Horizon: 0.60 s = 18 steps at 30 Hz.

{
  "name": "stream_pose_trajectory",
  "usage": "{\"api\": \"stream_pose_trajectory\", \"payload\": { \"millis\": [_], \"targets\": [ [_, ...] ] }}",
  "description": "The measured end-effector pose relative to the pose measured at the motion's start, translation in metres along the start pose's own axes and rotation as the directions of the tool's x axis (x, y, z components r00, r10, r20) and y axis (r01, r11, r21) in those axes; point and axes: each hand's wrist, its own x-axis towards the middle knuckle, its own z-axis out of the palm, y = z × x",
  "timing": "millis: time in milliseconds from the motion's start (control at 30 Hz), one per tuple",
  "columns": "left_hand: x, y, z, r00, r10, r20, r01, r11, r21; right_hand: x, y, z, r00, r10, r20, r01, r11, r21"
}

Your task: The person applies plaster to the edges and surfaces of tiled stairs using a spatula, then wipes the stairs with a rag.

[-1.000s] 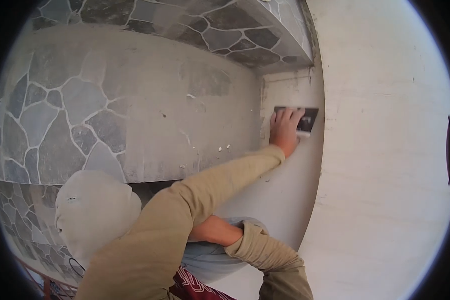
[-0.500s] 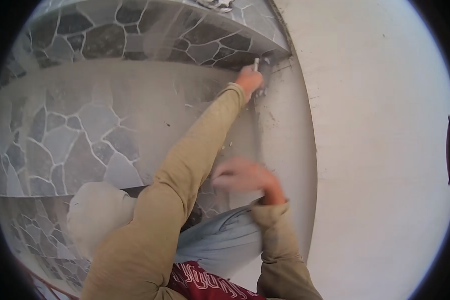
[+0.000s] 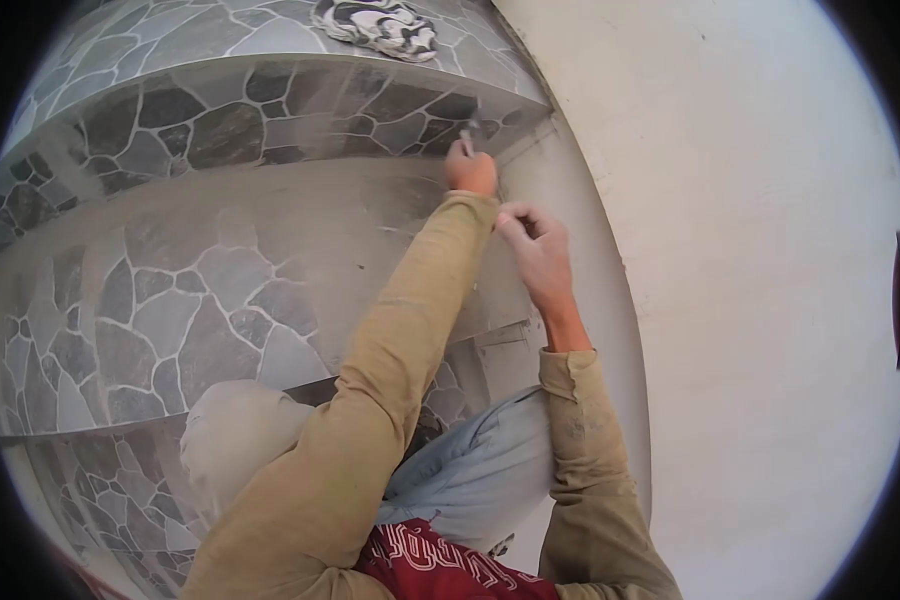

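Observation:
My left hand (image 3: 472,173) is closed around a small hand tool (image 3: 467,142) with a pale handle. The tool's dark, blurred head is close to the upright stone-patterned riser (image 3: 210,110), near the corner with the wall. Just behind it on the right, my right hand (image 3: 542,250) is raised by the left cuff, with fingers curled and pressed to the thumb. What it pinches, if anything, is too small to make out. Below my hands lies the dusty stone-patterned step (image 3: 195,300), with pale joint lines between grey stones.
A black-and-white patterned cloth (image 3: 378,28) lies bunched on the upper step. The white wall (image 3: 750,300) rises along the right, with a pale skirting strip (image 3: 610,300) at its foot. My knees, in light trousers (image 3: 480,465), are bent over the lower step.
My left hand has drawn the tool leftward from the wall corner onto the riser. My right hand has moved up and forward, beside the left wrist. The view has shifted, showing more of the cloth.

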Motion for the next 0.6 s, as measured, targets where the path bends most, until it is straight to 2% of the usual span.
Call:
{"api": "stream_pose_trajectory", "payload": {
  "millis": [33, 67, 100, 133, 167, 200, 233, 267, 333, 400, 433, 467, 500, 533, 567, 600],
  "targets": [
    [-0.003, -0.002, 0.003, 0.964, 0.264, 0.015, -0.256, 0.916, 0.311, 0.002, -0.019, 0.001, 0.996, -0.094, 0.011, 0.093, 0.995, 0.043],
    [-0.007, -0.004, 0.006, 0.964, 0.265, 0.007, -0.254, 0.916, 0.309, 0.003, -0.034, 0.002, 0.983, -0.182, 0.011, 0.18, 0.98, 0.085],
    [-0.014, -0.005, 0.01, 0.974, 0.193, 0.122, -0.223, 0.916, 0.333, 0.0, -0.045, 0.011, 0.91, -0.374, 0.179, 0.387, 0.921, -0.047],
    [-0.021, -0.004, 0.013, 0.965, 0.113, 0.235, -0.195, 0.913, 0.36, -0.004, -0.052, 0.019, 0.781, -0.51, 0.361, 0.586, 0.798, -0.139],
    [-0.022, -0.002, 0.008, 0.925, 0.16, 0.346, -0.298, 0.869, 0.394, -0.012, -0.053, 0.017, 0.785, -0.507, 0.356, 0.582, 0.801, -0.141],
    [-0.017, 0.003, 0.002, 0.924, 0.156, 0.35, -0.298, 0.867, 0.399, -0.024, -0.052, 0.017, 0.8, -0.442, 0.405, 0.536, 0.83, -0.153],
    [-0.005, 0.007, -0.004, 0.924, -0.168, 0.344, 0.03, 0.928, 0.373, -0.034, -0.051, 0.018, 0.807, -0.374, 0.457, 0.49, 0.856, -0.166],
    [0.004, 0.01, -0.009, 0.812, -0.471, 0.344, 0.359, 0.868, 0.342, -0.042, -0.043, 0.016, 0.806, -0.373, 0.459, 0.487, 0.859, -0.157],
    [0.015, -0.006, -0.013, 0.823, -0.459, 0.335, 0.362, 0.878, 0.313, -0.05, -0.026, 0.01, 0.944, -0.041, 0.327, 0.075, 0.993, -0.092],
    [0.011, -0.033, -0.002, 0.825, -0.446, 0.347, 0.363, 0.889, 0.279, -0.031, -0.021, 0.006, 0.941, -0.004, 0.337, 0.027, 0.998, -0.063],
    [-0.002, -0.045, 0.009, 0.917, -0.24, 0.317, 0.058, 0.869, 0.491, -0.022, -0.021, 0.002, 0.938, 0.034, 0.346, -0.023, 0.999, -0.036],
    [-0.021, -0.057, 0.018, 0.942, -0.017, 0.336, -0.225, 0.711, 0.667, -0.021, -0.03, 0.005, 0.94, 0.038, 0.338, -0.025, 0.999, -0.045],
    [-0.046, -0.076, 0.024, 0.917, 0.242, 0.318, -0.397, 0.643, 0.655, -0.022, -0.047, 0.016, 0.882, -0.111, 0.459, 0.171, 0.981, -0.092],
    [-0.051, -0.07, 0.026, 0.916, 0.235, 0.325, -0.397, 0.645, 0.653, -0.024, -0.055, 0.024, 0.78, -0.238, 0.578, 0.363, 0.926, -0.108],
    [-0.051, -0.062, 0.026, 0.921, 0.146, 0.361, -0.364, 0.649, 0.668, -0.031, -0.052, 0.027, 0.787, -0.232, 0.572, 0.353, 0.929, -0.109],
    [-0.048, -0.06, 0.024, 0.917, 0.053, 0.396, -0.334, 0.646, 0.686, -0.044, -0.047, 0.032, 0.762, -0.296, 0.576, 0.39, 0.92, -0.043]
  ]
}}
